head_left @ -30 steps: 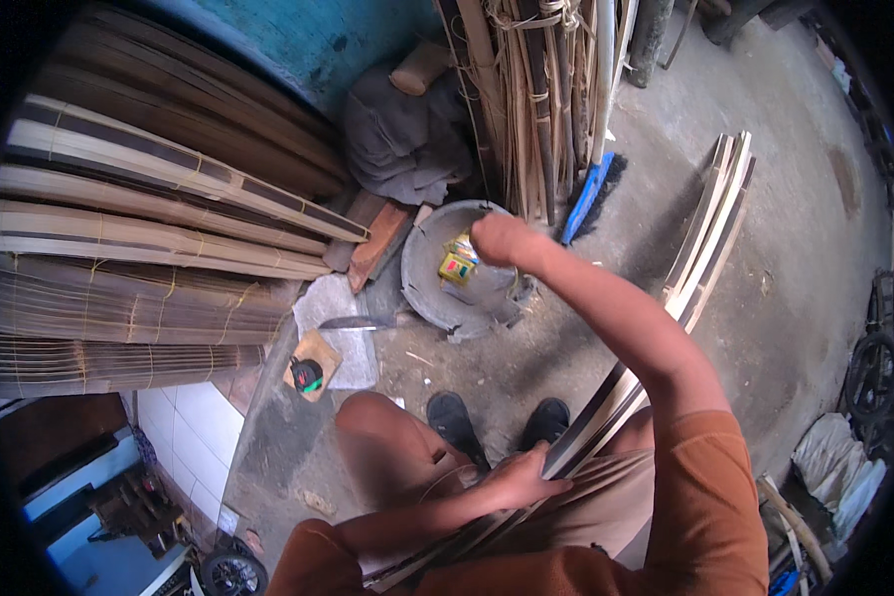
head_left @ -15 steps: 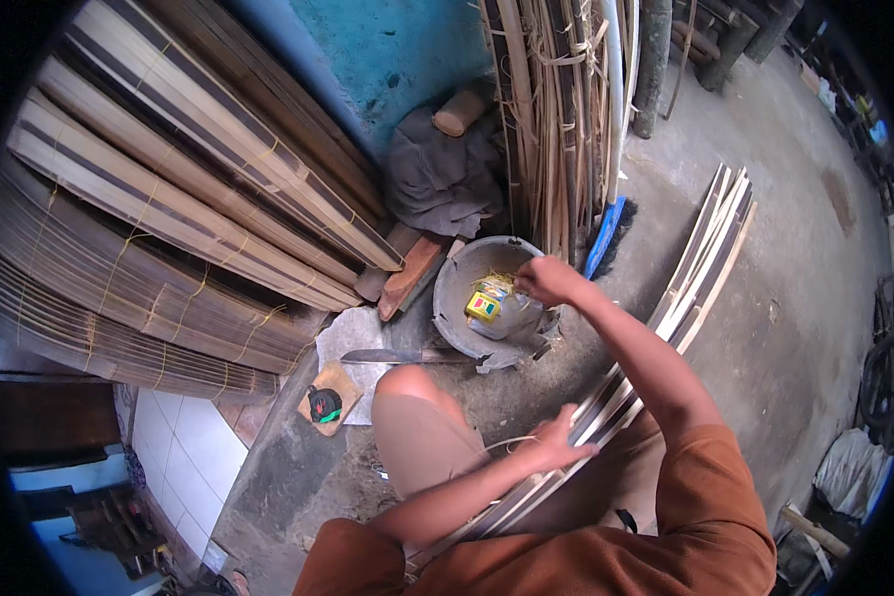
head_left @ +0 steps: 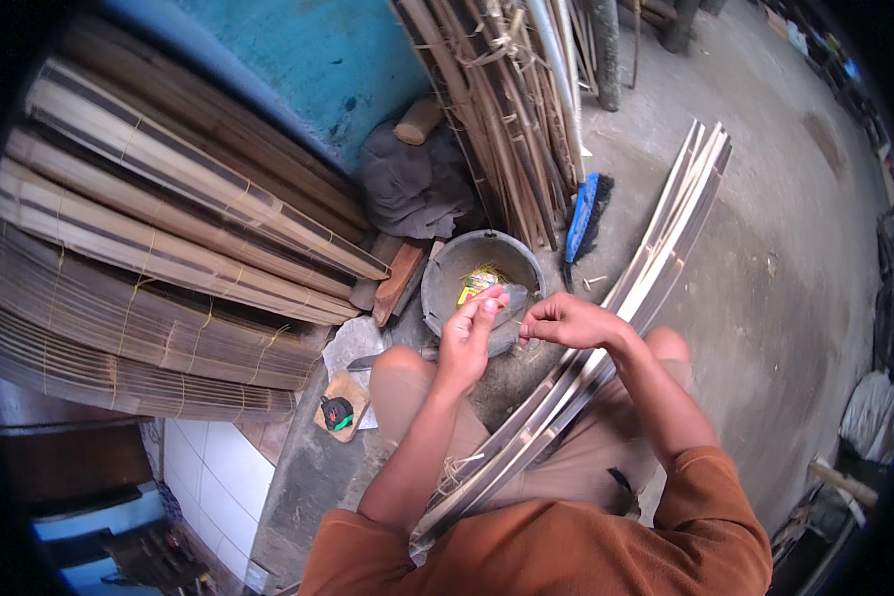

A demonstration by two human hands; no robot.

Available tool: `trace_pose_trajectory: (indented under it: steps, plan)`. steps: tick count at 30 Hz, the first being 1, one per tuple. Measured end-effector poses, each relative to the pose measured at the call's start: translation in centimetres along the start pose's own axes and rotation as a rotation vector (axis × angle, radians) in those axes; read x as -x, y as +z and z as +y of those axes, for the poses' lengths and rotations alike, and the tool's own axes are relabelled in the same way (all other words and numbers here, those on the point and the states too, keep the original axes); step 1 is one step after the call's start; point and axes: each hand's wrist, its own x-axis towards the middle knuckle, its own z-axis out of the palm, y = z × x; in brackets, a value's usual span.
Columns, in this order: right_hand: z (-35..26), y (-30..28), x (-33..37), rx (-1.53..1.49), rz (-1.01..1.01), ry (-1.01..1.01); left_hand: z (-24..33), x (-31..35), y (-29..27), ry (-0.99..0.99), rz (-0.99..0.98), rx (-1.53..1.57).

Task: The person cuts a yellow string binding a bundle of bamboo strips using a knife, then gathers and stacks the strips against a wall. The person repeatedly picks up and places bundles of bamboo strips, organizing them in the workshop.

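Both hands are raised close together over the near side of a grey bucket [head_left: 445, 275]. My left hand [head_left: 467, 340] is closed, thumb against fingers; whatever it pinches is too small to make out. Just right of it, my right hand [head_left: 574, 324] pinches a short, thin, pale strand at its fingertips. Inside the bucket, a yellow box [head_left: 468, 296] lies by yellowish strands [head_left: 485, 272], partly hidden by my left fingers. A bundle of long, split bamboo strips [head_left: 656, 263], dark and pale, lies diagonally across my lap, with no hand on it.
Rolled bamboo blinds [head_left: 159, 253] lean at the left. Tied bamboo strips [head_left: 497, 109] and a blue brush [head_left: 588, 214] stand behind the bucket. A tape measure [head_left: 337, 412] rests on a small board by my left knee, near a partly hidden knife blade [head_left: 364, 363].
My left hand has left the bamboo bundle and risen beside the bucket. My right hand has drawn back from inside the bucket toward me, a thin strand now at its fingertips. The view has shifted.
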Motion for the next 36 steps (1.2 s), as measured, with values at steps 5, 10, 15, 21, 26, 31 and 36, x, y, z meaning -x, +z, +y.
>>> trace_pose_trajectory:
  steps: [5, 10, 15, 21, 26, 31, 36]
  plan:
    - [-1.1, 0.5, 2.5, -0.247, -0.013, 0.088, 4.7, 0.6, 1.9, -0.016, -0.104, 0.451]
    - [0.6, 1.0, 6.0, -0.428, 0.192, 0.100, 8.0, -1.3, 0.9, 0.026, 0.154, 0.608]
    - [1.4, 1.8, 10.4, -0.423, 0.486, -0.059, 10.1, -0.5, 1.8, -0.101, 0.112, 0.390]
    - [-4.9, 2.1, 12.2, -0.269, 0.750, -0.250, 8.2, 2.4, 5.2, -0.180, -0.075, 0.106]
    - [-5.7, 2.7, 12.3, -0.677, 0.813, -0.312, 9.2, 3.8, 7.5, -0.195, -0.109, 0.005]
    - [-5.5, 4.7, 10.7, -0.645, 0.902, -0.289, 8.5, 5.1, 9.5, -0.130, -0.202, -0.103]
    - [-5.6, 5.8, 10.2, -0.639, 0.949, -0.281, 8.0, 6.1, 10.6, -0.028, -0.170, -0.221]
